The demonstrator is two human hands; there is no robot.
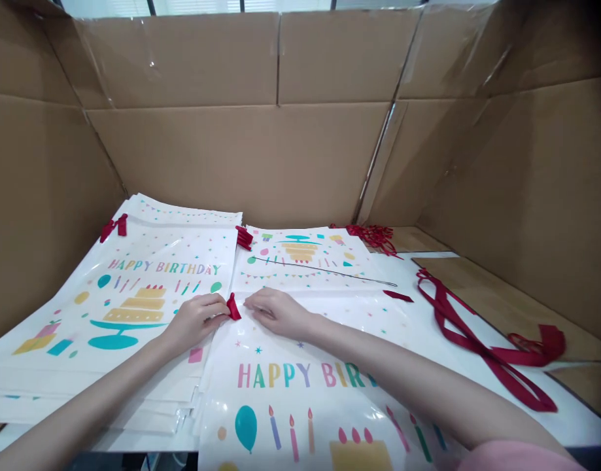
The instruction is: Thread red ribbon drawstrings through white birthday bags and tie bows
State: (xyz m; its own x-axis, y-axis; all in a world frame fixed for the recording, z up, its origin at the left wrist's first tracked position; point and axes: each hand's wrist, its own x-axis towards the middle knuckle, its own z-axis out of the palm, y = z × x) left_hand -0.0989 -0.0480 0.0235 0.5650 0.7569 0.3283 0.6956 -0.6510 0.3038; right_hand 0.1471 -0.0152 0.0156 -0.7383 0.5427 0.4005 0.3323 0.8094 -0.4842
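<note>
My left hand (199, 320) is closed in a pinch on a short red ribbon (233, 306) at the upper left corner of a white "Happy Birthday" printed sheet or bag (300, 347). Just right of the ribbon, my right hand (275, 313) rests on the same print with its fingers curled together; what they hold, if anything, is hidden. A thin looped wire (324, 269) lies across the print beyond my hands. The pointed end of a red ribbon (398, 296) sticks out at the print's right side.
On the left lies a stack of similar prints (153, 248) with red ribbon knots (114, 227) at its corners. Long loose red ribbons (481, 347) lie on the right, and a tangle of red cord (373, 237) at the back. Cardboard walls (241, 157) enclose the table.
</note>
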